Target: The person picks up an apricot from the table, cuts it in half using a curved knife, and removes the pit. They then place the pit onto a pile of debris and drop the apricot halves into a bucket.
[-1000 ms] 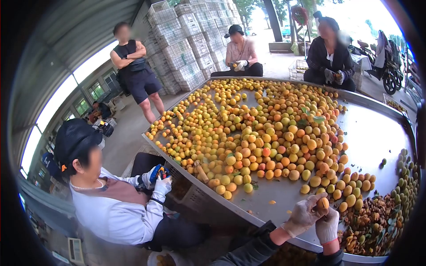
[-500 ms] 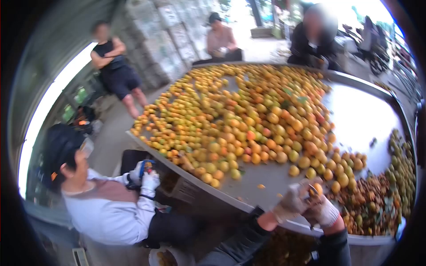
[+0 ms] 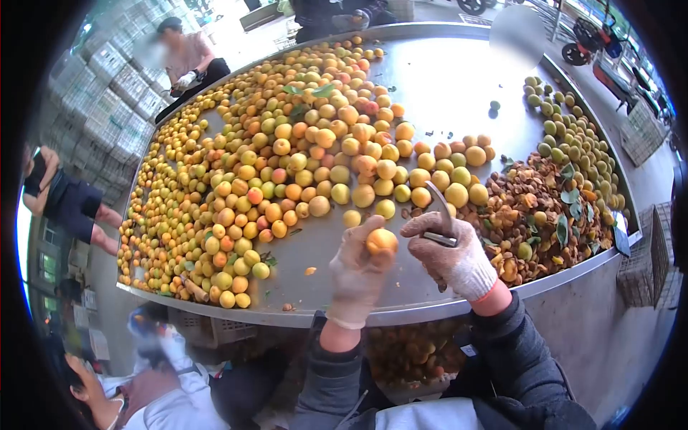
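Observation:
In the head view my left hand, in a soiled white glove, grips an orange-yellow apricot between thumb and fingers. My right hand, also gloved, is closed around a small knife with a curved blade. The blade points up and stands apart from the apricot. Both hands are above the near edge of a metal table. Beyond them lies a broad heap of yellow and orange apricots. To the right of my knife hand is a pile of brown pits and scraps with leaves.
Greener fruit lines the table's right side. Cut fruit lies below the near edge. A co-worker in a pale top sits at lower left; others are at the far side. Crates stand at right, stacked crates at back left.
My view has turned right and down. My hands, close together around a fruit before, are now apart, with the apricot in the left and the knife in the right.

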A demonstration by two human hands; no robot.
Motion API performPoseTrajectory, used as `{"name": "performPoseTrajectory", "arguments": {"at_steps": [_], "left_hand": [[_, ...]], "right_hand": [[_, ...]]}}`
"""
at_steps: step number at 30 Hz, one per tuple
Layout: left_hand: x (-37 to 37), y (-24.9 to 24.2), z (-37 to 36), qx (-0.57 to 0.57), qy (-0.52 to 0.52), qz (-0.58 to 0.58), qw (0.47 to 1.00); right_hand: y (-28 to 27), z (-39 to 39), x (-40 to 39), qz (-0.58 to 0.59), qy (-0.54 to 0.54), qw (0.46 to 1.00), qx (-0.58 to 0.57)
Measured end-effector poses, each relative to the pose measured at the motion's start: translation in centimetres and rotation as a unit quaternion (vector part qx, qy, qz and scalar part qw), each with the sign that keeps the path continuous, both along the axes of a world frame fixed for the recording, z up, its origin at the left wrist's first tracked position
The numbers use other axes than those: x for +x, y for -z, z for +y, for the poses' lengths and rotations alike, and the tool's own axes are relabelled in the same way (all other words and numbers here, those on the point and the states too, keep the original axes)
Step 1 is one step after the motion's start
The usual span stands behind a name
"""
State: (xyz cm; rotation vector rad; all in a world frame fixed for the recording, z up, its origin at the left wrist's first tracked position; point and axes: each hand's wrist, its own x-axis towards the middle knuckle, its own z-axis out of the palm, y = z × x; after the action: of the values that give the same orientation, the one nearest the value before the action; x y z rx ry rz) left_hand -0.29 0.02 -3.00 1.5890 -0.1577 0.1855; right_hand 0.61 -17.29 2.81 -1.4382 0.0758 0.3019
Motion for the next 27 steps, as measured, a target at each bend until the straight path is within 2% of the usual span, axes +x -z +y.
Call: {"name": "performPoseTrajectory", "arguments": {"at_steps": [1, 2, 3, 4, 6, 8, 10, 14, 17, 19, 20, 22, 27], "left_hand": [[0.0, -0.3, -0.1, -0.14, 0.017, 0.087, 0.986], [0.0, -0.7, -0.2, -0.138, 0.02, 0.087, 0.986], [0.0, -1.1, -0.2, -0.244, 0.035, 0.108, 0.963], [0.1, -1.3, -0.1, -0.348, 0.049, 0.128, 0.927], [0.3, -0.7, 0.2, -0.365, 0.06, 0.159, 0.916], [0.5, -0.5, 0.2, -0.38, 0.071, 0.19, 0.902], [0.7, -0.6, -0.2, -0.454, 0.094, 0.195, 0.864], [0.5, 0.5, 0.5, -0.424, 0.122, 0.142, 0.886], [0.5, 0.0, 0.6, -0.427, 0.091, 0.134, 0.889], [0.6, -0.3, 0.5, -0.389, 0.092, 0.113, 0.91], [0.6, -0.3, 0.4, -0.39, 0.094, 0.111, 0.909], [0.5, -0.3, 0.1, -0.487, 0.112, 0.132, 0.856], [0.0, -0.5, -0.4, -0.435, 0.106, 0.11, 0.887]], "right_hand": [[0.3, -0.1, 0.0, -0.043, -0.01, 0.999, -0.027], [0.8, -0.1, -0.1, -0.085, -0.02, 0.995, -0.053], [1.8, -0.1, 0.0, -0.135, -0.031, 0.987, -0.079], [2.3, 0.0, -0.1, -0.136, -0.03, 0.987, -0.077], [2.9, 0.2, -0.3, -0.227, -0.046, 0.965, -0.124], [2.6, 0.3, -0.4, -0.192, -0.065, 0.971, -0.124], [3.2, 0.6, -0.4, -0.204, -0.06, 0.968, -0.135], [3.0, 0.6, -0.8, -0.194, -0.071, 0.969, -0.133], [2.9, 1.1, -1.3, -0.136, -0.079, 0.984, -0.084], [3.1, 1.4, -1.3, -0.061, -0.096, 0.993, -0.023], [2.9, 1.5, -1.2, -0.063, -0.095, 0.993, -0.025], [2.4, 1.8, -1.2, -0.023, -0.128, 0.991, -0.044], [2.4, 2.5, -1.0, 0.001, -0.141, 0.989, -0.053]]}}
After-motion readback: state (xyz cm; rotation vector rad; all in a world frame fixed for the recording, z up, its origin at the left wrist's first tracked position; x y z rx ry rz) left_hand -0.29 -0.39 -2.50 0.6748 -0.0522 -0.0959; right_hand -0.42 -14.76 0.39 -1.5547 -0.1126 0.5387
